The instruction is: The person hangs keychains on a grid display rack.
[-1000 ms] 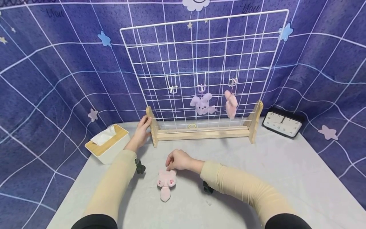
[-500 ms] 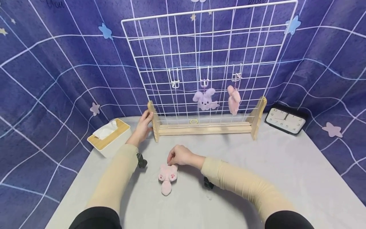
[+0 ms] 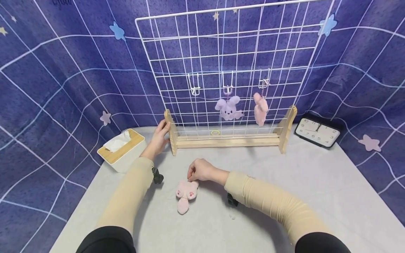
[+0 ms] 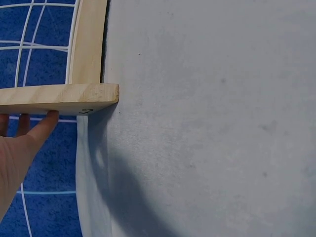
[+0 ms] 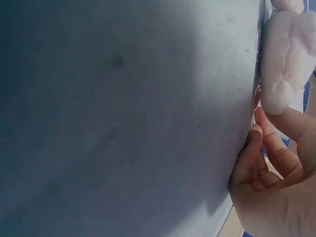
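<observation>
A pink plush keychain (image 3: pixel 186 189) with paw prints on its feet lies on the table, tail toward me. My right hand (image 3: pixel 202 170) pinches at its far end; in the right wrist view the curled fingers (image 5: pixel 276 153) are close against the plush (image 5: pixel 284 59), and the exact spot held is partly hidden. My left hand (image 3: pixel 158 138) touches the wooden left end (image 3: pixel 171 133) of a white wire grid rack (image 3: pixel 218 73). From the left wrist, its fairly straight fingers (image 4: pixel 44 129) rest against the outer face of that wooden end (image 4: pixel 59 96).
On the grid hang a purple plush bunny (image 3: pixel 228 108) and a pink plush (image 3: pixel 261 109), beside a bare white hook (image 3: pixel 195 90). A yellow ring (image 3: pixel 215 132) is low at the rack. A tissue box (image 3: pixel 123 151) stands left, a clock (image 3: pixel 317 130) right.
The head view has tilted down a little, so the rack sits higher in the picture. The pink plush has turned slightly, its tail swinging left. My left hand stays at the rack's end.
</observation>
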The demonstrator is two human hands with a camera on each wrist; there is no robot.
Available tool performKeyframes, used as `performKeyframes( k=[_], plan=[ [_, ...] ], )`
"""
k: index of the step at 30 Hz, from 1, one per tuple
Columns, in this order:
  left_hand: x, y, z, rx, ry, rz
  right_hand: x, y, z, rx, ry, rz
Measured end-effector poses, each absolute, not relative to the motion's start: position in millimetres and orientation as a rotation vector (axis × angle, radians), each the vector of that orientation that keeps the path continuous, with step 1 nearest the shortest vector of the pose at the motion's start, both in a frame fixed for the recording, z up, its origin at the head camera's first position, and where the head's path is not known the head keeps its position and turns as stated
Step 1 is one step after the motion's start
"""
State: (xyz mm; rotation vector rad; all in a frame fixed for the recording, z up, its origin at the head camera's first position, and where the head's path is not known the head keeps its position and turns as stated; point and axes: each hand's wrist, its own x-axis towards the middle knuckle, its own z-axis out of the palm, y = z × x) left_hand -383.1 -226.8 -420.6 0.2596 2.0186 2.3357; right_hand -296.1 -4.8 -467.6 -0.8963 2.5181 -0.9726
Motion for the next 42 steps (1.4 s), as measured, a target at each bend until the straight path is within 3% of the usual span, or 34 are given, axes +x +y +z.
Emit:
performKeyframes(
  k=[16, 33, 42],
  plan=[
    [-382, -227, -419, 0.233, 1.995, 2.336, -299, 0, -465, -0.953, 2.427, -0.941],
    [-381, -225, -419, 0.253, 2.008, 2.337, -305, 9, -471, -0.801, 2.119, -1.390],
    [-399, -231, -438, 0.241, 2.010, 2.352, -306, 9, -462, -0.826, 2.170, -1.383]
  ],
)
